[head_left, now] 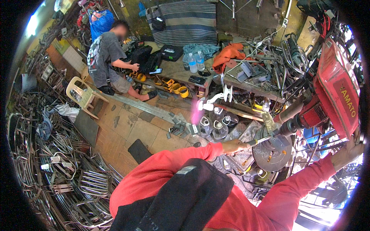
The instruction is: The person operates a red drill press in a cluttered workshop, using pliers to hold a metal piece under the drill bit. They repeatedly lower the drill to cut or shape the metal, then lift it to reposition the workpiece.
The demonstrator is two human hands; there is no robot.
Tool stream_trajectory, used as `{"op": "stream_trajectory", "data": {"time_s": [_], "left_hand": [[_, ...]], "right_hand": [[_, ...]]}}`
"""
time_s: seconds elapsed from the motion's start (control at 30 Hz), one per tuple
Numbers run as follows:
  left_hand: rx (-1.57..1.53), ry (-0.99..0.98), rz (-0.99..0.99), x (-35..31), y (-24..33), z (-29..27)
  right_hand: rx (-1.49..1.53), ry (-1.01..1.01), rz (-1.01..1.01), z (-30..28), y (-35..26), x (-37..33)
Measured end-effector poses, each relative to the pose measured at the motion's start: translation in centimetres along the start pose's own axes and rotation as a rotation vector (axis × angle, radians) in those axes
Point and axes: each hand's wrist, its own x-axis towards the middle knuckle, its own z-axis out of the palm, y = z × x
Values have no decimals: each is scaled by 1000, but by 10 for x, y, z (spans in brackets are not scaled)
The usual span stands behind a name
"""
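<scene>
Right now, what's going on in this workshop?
A person in red sleeves stands at a red drill press. Their left hand holds a small metal piece on the round work table under the spindle, and their right hand rests at the machine's far side. Another person sits by a cluttered workbench, amid heaps of bent metal frames.

Labels, bottles and a screen in a cluttered metal workshop.
To your right, a red machine housing [339,90] carries a darker red rectangular label panel with yellow lettering. On the workbench ahead stand two clear plastic water bottles [195,61] with pale labels, near a flat dark phone screen [197,80].
</scene>
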Motion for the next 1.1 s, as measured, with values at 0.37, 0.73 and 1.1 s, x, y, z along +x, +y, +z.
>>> {"op": "stream_trajectory", "data": {"time_s": [0.37,0.73,1.1], "left_hand": [[-18,15,0,4,-5,1],[-37,10,1,-3,5,2],[-223,-48,2,18,-22,-4]], "right_hand": [[-142,-16,-79,6,-5,-6],[-194,-44,-155,22,-10,-12],[126,100,41,84,-41,-8]]}}
